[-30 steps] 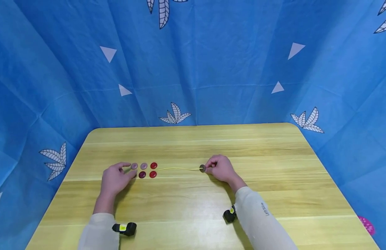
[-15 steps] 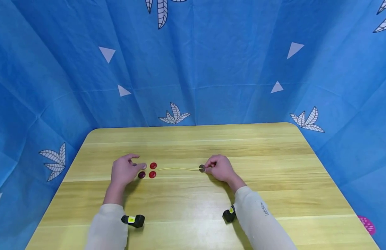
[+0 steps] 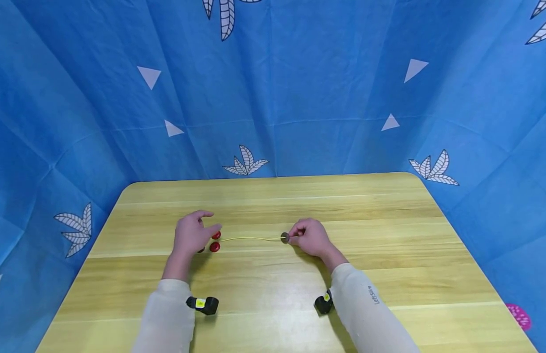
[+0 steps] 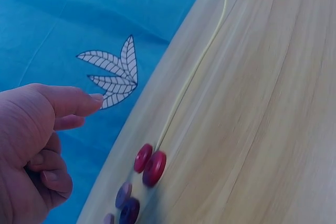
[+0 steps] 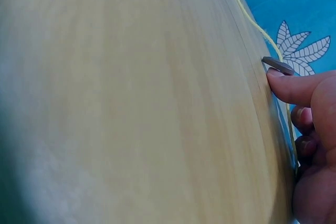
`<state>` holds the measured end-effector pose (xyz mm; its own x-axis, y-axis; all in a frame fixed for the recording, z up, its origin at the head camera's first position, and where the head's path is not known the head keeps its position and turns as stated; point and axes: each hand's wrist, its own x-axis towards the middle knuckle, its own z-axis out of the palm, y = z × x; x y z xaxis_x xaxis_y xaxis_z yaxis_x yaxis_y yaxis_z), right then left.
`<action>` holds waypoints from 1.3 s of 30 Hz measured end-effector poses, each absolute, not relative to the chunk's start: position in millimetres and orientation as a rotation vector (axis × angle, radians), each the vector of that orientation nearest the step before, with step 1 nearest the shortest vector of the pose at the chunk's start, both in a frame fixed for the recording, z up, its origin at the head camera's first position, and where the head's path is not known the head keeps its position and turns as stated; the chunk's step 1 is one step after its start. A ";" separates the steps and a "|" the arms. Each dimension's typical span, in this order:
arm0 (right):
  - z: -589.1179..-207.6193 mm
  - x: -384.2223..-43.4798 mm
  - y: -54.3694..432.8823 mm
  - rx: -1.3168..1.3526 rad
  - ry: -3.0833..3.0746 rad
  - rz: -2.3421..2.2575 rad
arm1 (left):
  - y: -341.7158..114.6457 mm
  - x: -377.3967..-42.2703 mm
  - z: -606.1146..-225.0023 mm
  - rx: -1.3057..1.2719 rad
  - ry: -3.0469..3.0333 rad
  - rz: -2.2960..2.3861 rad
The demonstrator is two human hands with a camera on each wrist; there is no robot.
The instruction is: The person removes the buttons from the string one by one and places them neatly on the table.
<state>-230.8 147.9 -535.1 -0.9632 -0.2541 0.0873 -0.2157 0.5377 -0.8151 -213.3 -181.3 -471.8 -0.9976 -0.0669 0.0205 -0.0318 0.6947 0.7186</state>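
Note:
My right hand [image 3: 311, 238] pinches a dark brown button [image 3: 284, 238] between thumb and finger. A thin yellow cord [image 3: 250, 239] runs through that button, its far end lying by the red buttons; in the right wrist view it also trails along the curled fingers. My left hand [image 3: 193, 233] hovers over the left group of buttons, thumb and index finger apart, holding nothing. A red button [image 4: 154, 169], a second red button [image 4: 142, 158], a dark maroon button [image 4: 129, 211] and two mauve buttons [image 4: 123, 195] lie below it. The left hand covers the mauve ones in the head view.
Both hands work over a light wooden table [image 3: 264, 294]. A blue patterned cloth [image 3: 273, 98] hangs behind the table and along its sides. A small black camera [image 3: 203, 305] is strapped to the left wrist, another [image 3: 323, 303] to the right.
My left hand has moved right and slightly away from me, from beside the mauve buttons to over the upper red one. The right hand stays in place with the brown button.

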 end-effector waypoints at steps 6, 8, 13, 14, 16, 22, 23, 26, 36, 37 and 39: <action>-534.5 -230.7 148.2 -0.415 2.707 -1.448 | -169.6 -217.6 -471.7 0.058 -2.852 -1.214; -534.5 -230.7 148.2 -0.418 2.703 -1.451 | -165.4 -218.4 -470.6 0.062 -2.871 -1.208; -534.9 -230.6 148.5 -0.417 2.699 -1.454 | -154.6 -220.1 -468.6 0.125 -2.933 -1.123; -534.9 -230.6 148.6 -0.418 2.700 -1.455 | -152.3 -220.6 -468.9 0.118 -2.934 -1.118; -534.7 -230.7 148.7 -0.418 2.699 -1.456 | -147.7 -221.8 -470.8 0.079 -2.920 -1.135; -535.0 -231.5 148.6 -0.417 2.693 -1.461 | -133.5 -224.7 -479.0 0.010 -2.919 -1.194; -535.0 -231.7 148.5 -0.419 2.693 -1.461 | -131.1 -225.0 -480.0 0.014 -2.923 -1.201; -534.9 -231.9 148.5 -0.423 2.694 -1.461 | -124.7 -226.0 -482.0 -0.002 -2.926 -1.209; -534.4 -231.7 148.3 -0.420 2.702 -1.451 | -109.3 -226.5 -487.5 -0.076 -2.930 -1.236; -534.7 -231.9 148.4 -0.420 2.703 -1.450 | -107.7 -226.2 -488.0 -0.080 -2.933 -1.238; -535.4 -232.1 148.6 -0.421 2.706 -1.447 | -104.5 -225.6 -488.9 -0.086 -2.933 -1.253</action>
<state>-232.1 148.6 -535.4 -0.9622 -0.2577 0.0883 -0.2165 0.5268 -0.8220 -225.6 -104.5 -488.9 -0.9973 0.0690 -0.0238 0.0306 0.6905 0.7227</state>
